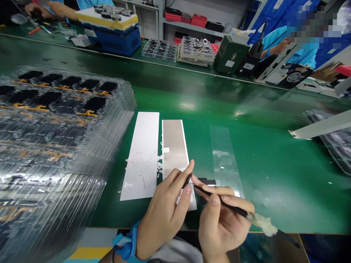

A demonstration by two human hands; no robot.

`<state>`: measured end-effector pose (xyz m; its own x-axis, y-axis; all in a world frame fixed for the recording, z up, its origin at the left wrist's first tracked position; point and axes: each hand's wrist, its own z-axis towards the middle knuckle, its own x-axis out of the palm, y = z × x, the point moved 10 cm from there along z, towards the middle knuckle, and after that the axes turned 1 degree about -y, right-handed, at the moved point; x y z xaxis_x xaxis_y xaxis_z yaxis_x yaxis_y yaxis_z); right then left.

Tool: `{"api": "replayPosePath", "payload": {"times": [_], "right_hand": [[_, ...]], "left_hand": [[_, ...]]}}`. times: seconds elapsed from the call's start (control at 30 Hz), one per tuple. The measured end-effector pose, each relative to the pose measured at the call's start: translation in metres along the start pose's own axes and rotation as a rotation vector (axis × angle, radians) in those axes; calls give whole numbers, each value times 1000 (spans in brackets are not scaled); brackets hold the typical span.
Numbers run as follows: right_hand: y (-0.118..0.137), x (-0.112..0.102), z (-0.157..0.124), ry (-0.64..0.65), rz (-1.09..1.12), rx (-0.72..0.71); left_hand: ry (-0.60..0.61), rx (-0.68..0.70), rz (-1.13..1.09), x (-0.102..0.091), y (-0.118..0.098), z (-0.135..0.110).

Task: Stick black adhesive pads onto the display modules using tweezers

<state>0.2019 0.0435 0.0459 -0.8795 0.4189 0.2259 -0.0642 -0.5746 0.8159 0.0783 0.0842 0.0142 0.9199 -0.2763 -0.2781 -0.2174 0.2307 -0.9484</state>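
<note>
Pinching tweezers (219, 197) in a narrow right grip (222, 223), tips just beside a narrow left grip (164, 208) holding something too small to make out, at the near end of a grey foil strip (172, 146); risking a nick or crease there from any slip of the tips.

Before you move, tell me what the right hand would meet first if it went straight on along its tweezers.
The right hand, pointing up and left along its black tweezers, would first meet the left hand's fingers, at the small dark piece they pinch. Depth is unclear; the tweezer tip may already touch it.
</note>
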Motion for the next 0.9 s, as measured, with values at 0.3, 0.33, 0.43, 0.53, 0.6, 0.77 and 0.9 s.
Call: {"api": "replayPosePath", "payload": {"times": [0.3,0.33,0.43,0.53,0.6,0.77,0.9], "right_hand": [[3,-1,0,23,-41,-34],[3,-1,-1,33,-40,-38],[4,0,-1,59,-56,-51],[5,0,-1,65,-85,-61],[5,1,-1,78,-74,-63],[6,-1,-2,56,-68,-76],[5,0,0,67,-76,-62]], "left_hand": [[18,-36,50,2,4,-1],[18,-35,49,2,4,-1],[17,-25,43,1,4,-1],[12,-16,44,1,4,-1],[9,-10,40,1,3,-1],[8,-7,35,1,2,0],[6,-16,60,0,3,-1]]}}
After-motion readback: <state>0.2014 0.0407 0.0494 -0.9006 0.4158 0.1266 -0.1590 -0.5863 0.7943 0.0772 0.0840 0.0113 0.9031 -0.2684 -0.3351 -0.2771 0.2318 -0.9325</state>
